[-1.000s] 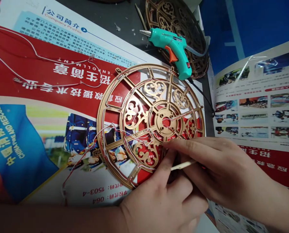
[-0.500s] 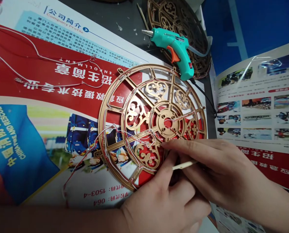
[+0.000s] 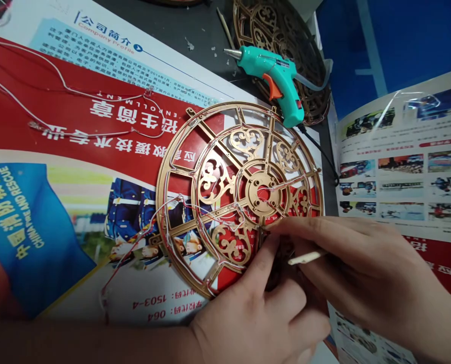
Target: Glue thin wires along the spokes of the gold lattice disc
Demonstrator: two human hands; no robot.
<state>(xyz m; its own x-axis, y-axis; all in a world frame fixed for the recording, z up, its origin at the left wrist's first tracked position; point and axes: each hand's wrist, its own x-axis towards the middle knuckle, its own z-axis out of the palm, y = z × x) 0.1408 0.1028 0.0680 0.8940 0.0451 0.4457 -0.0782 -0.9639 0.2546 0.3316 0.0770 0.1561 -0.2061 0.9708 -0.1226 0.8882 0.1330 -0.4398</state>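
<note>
Frame [image 3: 253, 192], gold | right hand [image 3: 356, 268] gripping pale stick [image 3: 304, 258] | left hand [image 3: 257, 308] over frame, cannot tell grip

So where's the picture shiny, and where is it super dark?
In the head view, white glare streaks the booklet on the right; in the head view, the left forearm sinks into dark shadow at the bottom, while the left hand is lighter; also in the head view, the gold wheel looks fairly sharp.
</note>
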